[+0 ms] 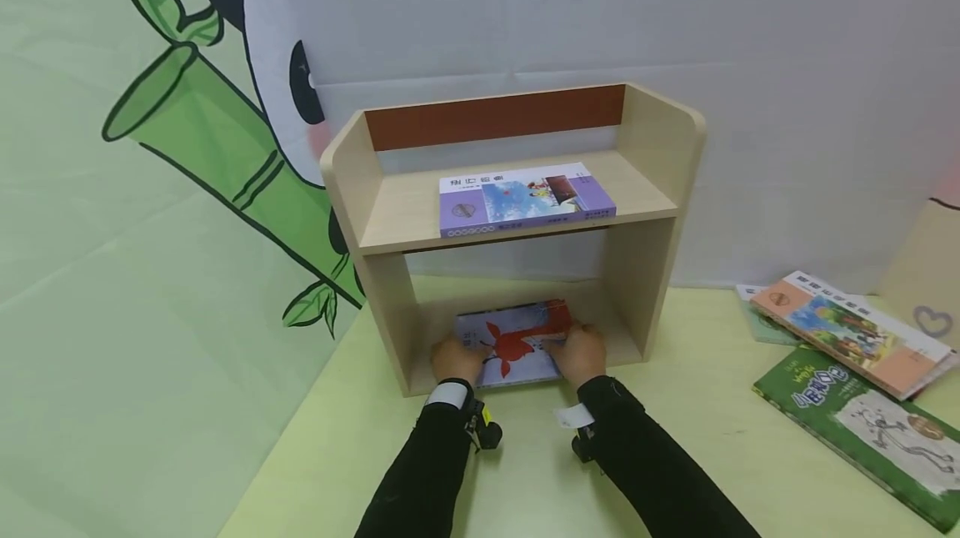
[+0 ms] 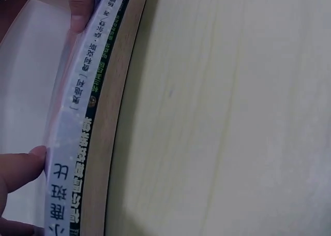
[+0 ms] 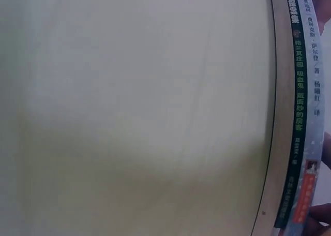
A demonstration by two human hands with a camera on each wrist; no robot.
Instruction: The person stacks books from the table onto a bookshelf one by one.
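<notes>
On the lower board of a small wooden bookshelf (image 1: 622, 296) lies a pale picture book (image 1: 536, 364) with a red deer on its cover. My left hand (image 1: 456, 359) holds its left side, thumb over the cover. The right hand (image 1: 581, 353) grips the opposite side, its thumb also on the cover. Both wrist views show the book's white spine (image 2: 77, 91) facing me. Beneath it is a dark green spine (image 3: 300, 101) of another book, flush along the shelf's front edge. The fingers at the book's sides are partly hidden.
A purple book (image 1: 525, 200) lies flat on the upper shelf. On the table at the right, an orange-and-white book (image 1: 847, 329) overlaps a green book (image 1: 855, 429) and a pale book (image 1: 757, 321). Behind stands a cloth backdrop (image 1: 510, 12) with a panda and bamboo.
</notes>
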